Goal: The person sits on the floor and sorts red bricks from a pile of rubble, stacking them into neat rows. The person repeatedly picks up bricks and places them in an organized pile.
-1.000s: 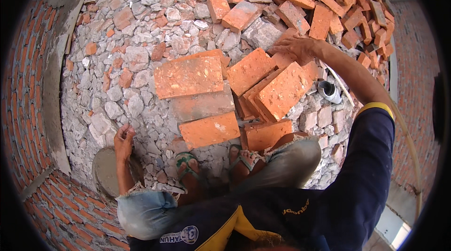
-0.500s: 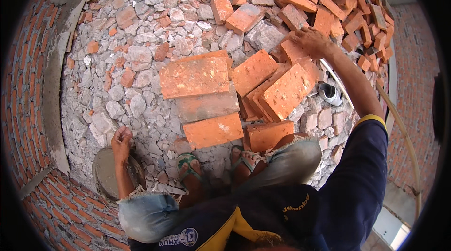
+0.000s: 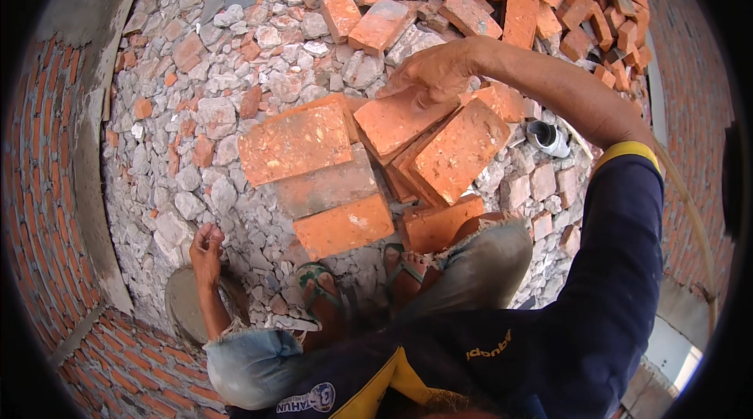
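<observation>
My right hand point(image 3: 427, 78) has its fingers wrapped over the upper edge of an orange brick point(image 3: 392, 129) in the middle group, which leans on other bricks point(image 3: 463, 148). My left hand point(image 3: 208, 246) hangs with curled fingers above a round, mortar-crusted container point(image 3: 184, 309); what it holds, if anything, is too small to tell. Flat bricks point(image 3: 294, 144) lie between my hands, one greyer than the others, with another point(image 3: 341, 227) just before my sandalled feet.
Broken rubble point(image 3: 216, 113) covers the ground. A heap of loose bricks point(image 3: 565, 11) rises at the upper right. A white pipe piece point(image 3: 553, 142) lies right of the middle bricks. Brick walls point(image 3: 55, 183) stand at both sides, and a pale hose or pole point(image 3: 690, 215) runs along the right.
My right hand has moved left and come down onto the brick in the middle group. The whole view has shifted slightly; my left hand stays above the container.
</observation>
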Tool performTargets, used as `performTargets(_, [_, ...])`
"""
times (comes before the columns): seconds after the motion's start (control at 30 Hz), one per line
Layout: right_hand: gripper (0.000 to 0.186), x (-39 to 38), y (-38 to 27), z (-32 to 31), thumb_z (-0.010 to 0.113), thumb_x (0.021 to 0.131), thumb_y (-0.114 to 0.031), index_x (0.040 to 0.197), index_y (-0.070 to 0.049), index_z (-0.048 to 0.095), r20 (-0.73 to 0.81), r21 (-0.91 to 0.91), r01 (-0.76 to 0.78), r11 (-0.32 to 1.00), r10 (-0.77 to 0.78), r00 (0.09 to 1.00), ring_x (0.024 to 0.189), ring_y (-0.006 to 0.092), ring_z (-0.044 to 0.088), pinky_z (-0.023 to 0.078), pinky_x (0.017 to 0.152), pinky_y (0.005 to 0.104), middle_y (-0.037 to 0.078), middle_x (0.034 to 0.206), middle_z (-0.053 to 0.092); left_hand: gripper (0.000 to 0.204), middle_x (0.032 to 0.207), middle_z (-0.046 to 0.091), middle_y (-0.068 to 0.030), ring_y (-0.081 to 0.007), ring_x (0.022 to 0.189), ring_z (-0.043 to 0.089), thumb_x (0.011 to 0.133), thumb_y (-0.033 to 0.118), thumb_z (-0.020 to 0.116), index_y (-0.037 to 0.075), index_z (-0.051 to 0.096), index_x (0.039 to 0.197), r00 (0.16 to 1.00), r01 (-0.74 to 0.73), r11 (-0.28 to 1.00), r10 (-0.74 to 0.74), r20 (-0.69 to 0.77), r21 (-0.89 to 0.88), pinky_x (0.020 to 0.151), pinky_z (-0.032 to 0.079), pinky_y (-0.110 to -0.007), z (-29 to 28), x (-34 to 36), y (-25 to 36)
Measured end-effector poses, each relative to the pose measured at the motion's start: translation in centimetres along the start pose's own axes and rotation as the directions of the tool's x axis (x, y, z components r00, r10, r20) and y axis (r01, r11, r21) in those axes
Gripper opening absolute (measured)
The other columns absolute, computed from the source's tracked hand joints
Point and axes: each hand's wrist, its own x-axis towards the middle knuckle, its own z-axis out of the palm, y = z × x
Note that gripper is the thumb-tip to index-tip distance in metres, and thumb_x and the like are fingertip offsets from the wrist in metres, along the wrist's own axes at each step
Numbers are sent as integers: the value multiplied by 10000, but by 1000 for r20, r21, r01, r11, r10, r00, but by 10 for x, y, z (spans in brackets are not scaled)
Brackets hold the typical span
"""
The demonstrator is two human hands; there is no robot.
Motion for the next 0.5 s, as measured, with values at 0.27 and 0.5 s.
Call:
performTargets(0.27, [828, -43, 118, 51, 742, 702, -73, 1455, -144, 405, -325, -377, -369, 850, 252, 912, 1265, 277, 457, 394, 1095, 396, 109, 1278, 542, 525, 1121, 664, -76, -128, 913, 631, 902, 260, 670, -23, 528, 1321, 1000, -5, 998, 3, -17, -68, 692, 463, -251, -7, -6, -7])
performTargets(0.5, [466, -38, 149, 97, 789, 668, -115, 1089, -109, 590, -462, -405, -521, 751, 323, 826, 1160, 273, 538, 480, 934, 428, 57, 1140, 570, 506, 1193, 644, -107, -148, 926, 629, 902, 237, 673, -24, 537, 1314, 992, -124, 992, 124, 4, 28, 680, 463, -252, 3, -6, 20])
